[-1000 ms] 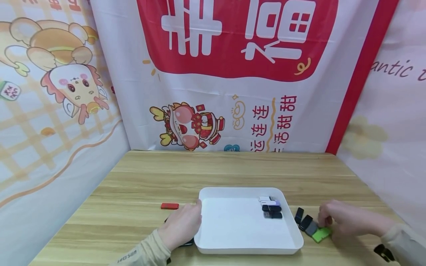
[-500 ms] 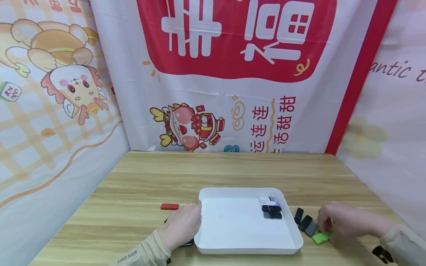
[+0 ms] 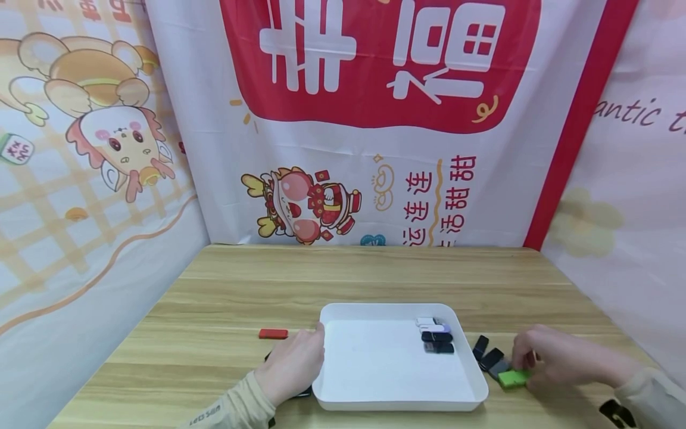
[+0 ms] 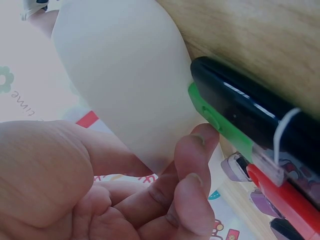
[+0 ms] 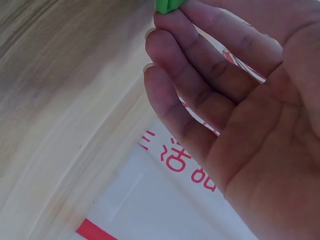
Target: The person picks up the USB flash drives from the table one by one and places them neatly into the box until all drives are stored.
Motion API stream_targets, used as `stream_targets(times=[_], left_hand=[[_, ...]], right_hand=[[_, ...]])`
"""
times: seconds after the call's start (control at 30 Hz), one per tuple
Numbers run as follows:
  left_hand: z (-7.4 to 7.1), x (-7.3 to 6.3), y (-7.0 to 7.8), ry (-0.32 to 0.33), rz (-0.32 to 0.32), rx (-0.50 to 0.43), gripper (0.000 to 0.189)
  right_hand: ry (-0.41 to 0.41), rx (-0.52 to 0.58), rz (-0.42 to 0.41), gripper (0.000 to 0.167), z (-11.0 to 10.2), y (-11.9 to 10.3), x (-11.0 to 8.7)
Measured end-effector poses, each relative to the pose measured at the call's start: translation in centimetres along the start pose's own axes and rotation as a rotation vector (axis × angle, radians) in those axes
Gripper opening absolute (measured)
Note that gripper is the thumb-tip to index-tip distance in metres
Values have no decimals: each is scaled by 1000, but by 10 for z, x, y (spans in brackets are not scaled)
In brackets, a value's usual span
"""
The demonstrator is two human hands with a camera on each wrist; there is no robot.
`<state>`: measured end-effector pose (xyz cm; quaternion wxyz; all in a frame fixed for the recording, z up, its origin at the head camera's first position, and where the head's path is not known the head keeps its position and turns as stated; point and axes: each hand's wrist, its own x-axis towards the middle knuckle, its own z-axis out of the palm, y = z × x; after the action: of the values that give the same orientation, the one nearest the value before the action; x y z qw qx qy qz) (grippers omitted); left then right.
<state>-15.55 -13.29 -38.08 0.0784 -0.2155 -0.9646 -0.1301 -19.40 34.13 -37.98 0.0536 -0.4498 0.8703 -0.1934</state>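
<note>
My left hand [image 3: 297, 362] grips the left wall of the white tray [image 3: 396, 405], thumb on one side and fingers on the other. Beyond the tray's right side, my right hand [image 3: 552, 356] pinches a bright green USB stick [image 3: 513, 379] between its fingertips. In the right wrist view only an end of that green stick [image 5: 167, 5] shows at the top edge. Inside the tray, near its right wall, lie a white USB stick [image 3: 426, 321], a white and lavender one [image 3: 433, 328], a black one [image 3: 436, 336] and a partly clear dark one [image 3: 439, 347].
Beside my right fingers lie black USB sticks [image 3: 480, 347] and a grey one [image 3: 498, 367]. A red stick [image 3: 273, 333] lies left of the tray. In the left wrist view, a green stick [image 4: 220, 122] and a glossy black object [image 4: 240, 105] sit close to my left fingers.
The green stick in my right fingers has turned from a slant to nearly level and shifted slightly left. My left hand and the tray have stayed put.
</note>
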Motion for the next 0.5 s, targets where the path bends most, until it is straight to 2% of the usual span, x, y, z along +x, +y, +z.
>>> stream_targets(times=[0.23, 0.5], left_hand=[[0, 0, 0, 22, 17, 16, 39], [-1, -1, 0, 20, 15, 6, 39]], right_hand=[[84, -24, -62, 41, -5, 2, 0], [109, -34, -28, 34, -9, 4, 6]])
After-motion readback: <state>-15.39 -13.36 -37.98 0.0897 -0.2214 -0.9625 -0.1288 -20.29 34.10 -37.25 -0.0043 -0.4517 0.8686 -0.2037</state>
